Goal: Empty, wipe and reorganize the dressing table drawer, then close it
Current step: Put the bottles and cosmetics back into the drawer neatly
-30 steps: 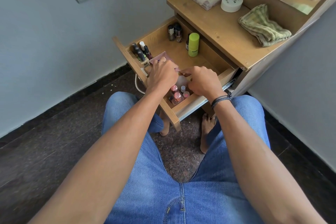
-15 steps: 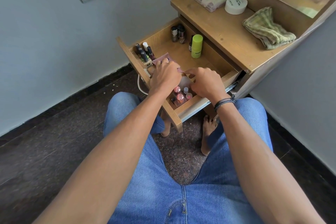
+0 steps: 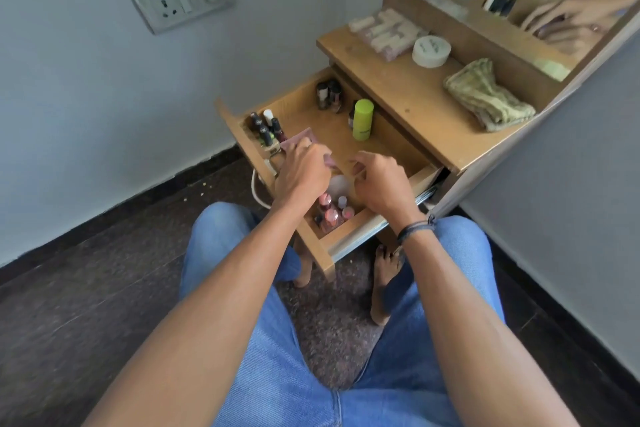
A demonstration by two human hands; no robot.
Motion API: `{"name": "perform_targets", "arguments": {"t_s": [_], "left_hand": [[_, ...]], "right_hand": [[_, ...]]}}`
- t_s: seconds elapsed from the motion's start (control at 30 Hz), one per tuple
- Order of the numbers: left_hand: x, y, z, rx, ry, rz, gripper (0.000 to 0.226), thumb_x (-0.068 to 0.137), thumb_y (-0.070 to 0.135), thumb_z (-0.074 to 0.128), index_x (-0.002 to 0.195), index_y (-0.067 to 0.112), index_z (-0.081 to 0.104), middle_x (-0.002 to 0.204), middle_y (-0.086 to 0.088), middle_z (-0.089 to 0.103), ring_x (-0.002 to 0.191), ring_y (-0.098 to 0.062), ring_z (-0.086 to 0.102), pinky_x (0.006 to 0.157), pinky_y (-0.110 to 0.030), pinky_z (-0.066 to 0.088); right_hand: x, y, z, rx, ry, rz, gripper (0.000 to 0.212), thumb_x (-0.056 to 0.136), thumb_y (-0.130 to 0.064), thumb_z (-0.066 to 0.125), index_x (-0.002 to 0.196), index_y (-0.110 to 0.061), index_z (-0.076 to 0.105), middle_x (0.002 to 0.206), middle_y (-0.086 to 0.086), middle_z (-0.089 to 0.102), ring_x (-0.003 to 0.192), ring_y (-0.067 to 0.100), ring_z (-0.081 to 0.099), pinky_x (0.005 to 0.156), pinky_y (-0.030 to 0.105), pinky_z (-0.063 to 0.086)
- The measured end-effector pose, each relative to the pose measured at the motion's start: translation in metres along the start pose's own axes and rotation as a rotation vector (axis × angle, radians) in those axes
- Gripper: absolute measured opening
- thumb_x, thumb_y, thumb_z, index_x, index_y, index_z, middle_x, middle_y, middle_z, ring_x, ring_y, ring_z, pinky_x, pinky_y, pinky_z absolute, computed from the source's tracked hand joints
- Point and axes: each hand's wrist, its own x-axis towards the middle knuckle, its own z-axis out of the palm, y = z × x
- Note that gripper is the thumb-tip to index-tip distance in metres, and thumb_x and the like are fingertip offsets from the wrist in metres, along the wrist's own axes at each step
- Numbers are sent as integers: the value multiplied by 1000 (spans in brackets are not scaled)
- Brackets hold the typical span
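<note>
Left hand point(image 3: 304, 172) holds the pink case point(image 3: 298, 140). Right hand point(image 3: 379, 182) is curled; whether it holds anything cannot be told. Hazard: either wrist may topple the bottles point(image 3: 329, 216) beneath it in the drawer point(image 3: 304, 107).

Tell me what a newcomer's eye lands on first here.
The open drawer sits mid-frame, both hands over its near half: the left hand grips a pink case, the right hand curls beside it. A lime-green bottle stands upright at the drawer's back; a folded cloth lies on the tabletop.
</note>
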Motion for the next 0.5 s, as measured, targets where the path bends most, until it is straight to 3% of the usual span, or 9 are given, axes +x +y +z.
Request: {"name": "perform_targets", "arguments": {"t_s": [0.13, 0.3, 0.4, 0.5], "left_hand": [[2, 1, 3, 17, -13, 5, 34, 95, 13, 61, 125, 26, 67, 134, -5, 55, 127, -27, 45, 95, -43, 46], [9, 6, 2, 65, -39, 11, 26, 99, 20, 57, 122, 21, 67, 136, -5, 55, 128, -26, 45, 98, -45, 41], [10, 5, -1, 40, -42, 18, 29, 99, 16, 56, 124, 25, 67, 139, -5, 53, 130, -26, 43, 100, -45, 39], [8, 6, -2, 37, -43, 22, 31, 98, 13, 55, 124, 26, 68, 140, -6, 52, 131, -27, 41, 99, -45, 38]], "right_hand": [[2, 0, -17, 146, 161, -11, 36, 88, -7, 57, 116, -22, 73, 108, -1, 75, 100, 21, 69, 90, 39, 55], [43, -7, -59, 122, 469, -137, 20, 93, -6, 56, 99, -12, 74, 97, 4, 71, 82, 21, 67, 74, 38, 57], [80, -8, -85, 19, 562, -100, 23, 89, -10, 54, 102, -7, 73, 106, 11, 66, 97, 30, 60, 82, 33, 47], [119, -3, -108, -115, 459, -14, 37, 90, -17, 53, 124, -8, 66, 128, 17, 56, 122, 39, 47, 104, 43, 40]]}}
